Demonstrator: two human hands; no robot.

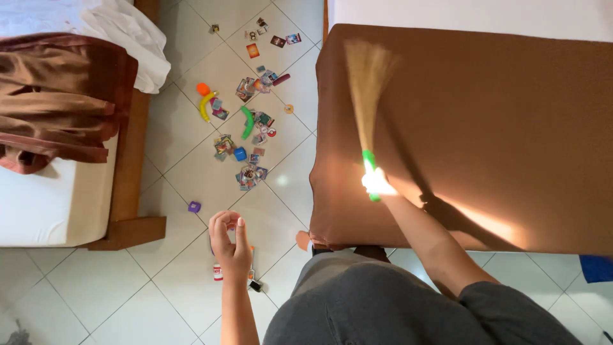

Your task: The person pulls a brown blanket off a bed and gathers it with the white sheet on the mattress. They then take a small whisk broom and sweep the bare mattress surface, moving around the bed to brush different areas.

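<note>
My right hand (375, 183) grips the green handle of a straw hand broom (366, 83), lit by a patch of sun. The broom's bristles fan out over the brown sheet of the bed (511, 128) on the right. My left hand (231, 241) hangs over the tiled floor with fingers loosely curled and nothing visibly in it. Below it on the tiles lie a few small items (218, 273).
Small cards and plastic toys (248, 121) lie scattered on the white tiled floor between two beds. A second bed (57, 191) at left has a wooden frame, a white sheet and a bunched brown blanket (57, 96). A blue cloth (597, 268) shows at right.
</note>
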